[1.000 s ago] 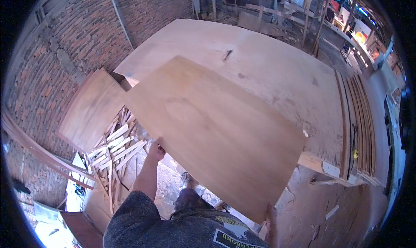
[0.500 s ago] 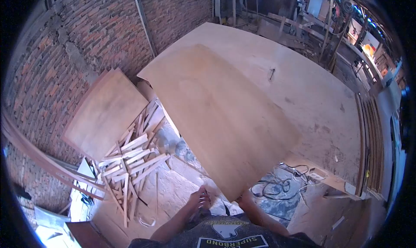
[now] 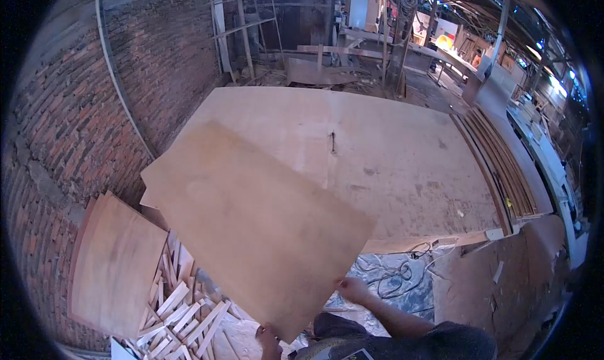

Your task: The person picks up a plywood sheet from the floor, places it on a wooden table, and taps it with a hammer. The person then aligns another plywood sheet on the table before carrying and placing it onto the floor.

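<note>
A tan plywood sheet (image 3: 251, 215) lies slantwise in front of me, its far part over the big worktable (image 3: 402, 165) and its near corner close to my body. My left hand (image 3: 268, 340) is closed at the sheet's near left edge, partly cut off by the bottom of the view. On the sheet's right edge, my right hand (image 3: 352, 290) grips with bent fingers; its fingertips are partly hidden by the board.
Loose wooden strips (image 3: 182, 325) are heaped at the lower left beside a leaning panel (image 3: 116, 265). A brick wall (image 3: 69, 121) rises on the left. Stacked boards (image 3: 500, 165) stand at the table's right end. Cables (image 3: 393, 278) lie coiled below the table's front edge.
My view has turned up and rightward. My left hand, earlier off the sheet, is now at its near left edge. My right hand has shifted from the near corner up along the right edge.
</note>
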